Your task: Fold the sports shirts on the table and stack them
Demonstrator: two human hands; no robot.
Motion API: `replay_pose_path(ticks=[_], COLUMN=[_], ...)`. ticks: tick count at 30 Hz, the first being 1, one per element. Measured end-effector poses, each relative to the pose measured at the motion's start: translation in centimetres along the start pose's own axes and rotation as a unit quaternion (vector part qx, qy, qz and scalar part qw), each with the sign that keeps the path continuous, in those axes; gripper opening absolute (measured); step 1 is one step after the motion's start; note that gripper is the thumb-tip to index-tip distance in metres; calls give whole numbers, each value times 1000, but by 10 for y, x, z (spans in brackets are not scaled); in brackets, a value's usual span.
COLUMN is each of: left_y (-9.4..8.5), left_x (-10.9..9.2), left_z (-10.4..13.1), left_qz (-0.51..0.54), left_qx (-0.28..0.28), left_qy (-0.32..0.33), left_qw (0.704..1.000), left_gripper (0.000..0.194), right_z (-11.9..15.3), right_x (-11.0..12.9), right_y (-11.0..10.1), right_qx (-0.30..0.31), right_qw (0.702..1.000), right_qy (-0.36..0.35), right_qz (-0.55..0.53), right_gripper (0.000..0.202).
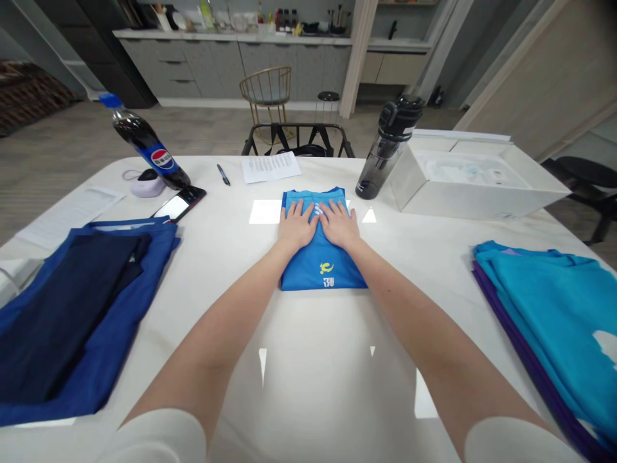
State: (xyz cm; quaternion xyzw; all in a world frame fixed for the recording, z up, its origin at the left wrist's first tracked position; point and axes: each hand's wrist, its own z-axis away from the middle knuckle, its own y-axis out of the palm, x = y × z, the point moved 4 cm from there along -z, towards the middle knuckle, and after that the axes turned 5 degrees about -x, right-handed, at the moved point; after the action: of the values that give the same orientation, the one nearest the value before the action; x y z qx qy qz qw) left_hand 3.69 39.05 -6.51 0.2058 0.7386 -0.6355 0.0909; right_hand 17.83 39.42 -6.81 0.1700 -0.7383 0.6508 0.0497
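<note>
A blue T-shirt (308, 273), folded into a neat rectangle, lies in the middle of the white table. It carries a yellow mark and white lettering near its front edge. My left hand (295, 226) rests flat on its upper left part, fingers spread. Beside it, my right hand (339, 224) lies flat on the upper right part, fingers also apart. The two thumbs nearly meet over a white print that they partly cover. Neither hand grips the cloth.
Dark blue garments (72, 308) lie at the left, turquoise and purple ones (554, 302) at the right. Farther back are a cola bottle (149, 143), phone (180, 203), pen (223, 174), paper sheet (270, 168), dark tumbler (385, 151) and open white box (482, 193).
</note>
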Motion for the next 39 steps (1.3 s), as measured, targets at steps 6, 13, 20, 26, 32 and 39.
replay_pose_path(ticks=[6,13,20,26,32,39], left_y=[1,-17,-19,-22,-43,-59], left_x=[11,-16,-31,-24,-21,-22], left_z=[7,56,141,174,205,229], left_qz=[-16,-29,-17,-20,-70,-143], left_qx=[-5,-32,-9,-20,-42,-54], left_qy=[-20,135,102,71,60,-47], left_qw=[1000,990,995,997,995,987], left_gripper=[65,51,57,64,54,34], right_z=[3,50,141,206,225,222], right_x=[-19,-27,-16,9,7,11], right_y=[0,-17,-34,-43,-60,-57], right_qx=[6,-6,-8,-79,-143,-78], right_qw=[998,998,998,996,972,979], right_qy=[69,56,-7,35,178,167], right_qz=[0,-41,-58,39,53,84], right_gripper=[66,70,66,56,46,38])
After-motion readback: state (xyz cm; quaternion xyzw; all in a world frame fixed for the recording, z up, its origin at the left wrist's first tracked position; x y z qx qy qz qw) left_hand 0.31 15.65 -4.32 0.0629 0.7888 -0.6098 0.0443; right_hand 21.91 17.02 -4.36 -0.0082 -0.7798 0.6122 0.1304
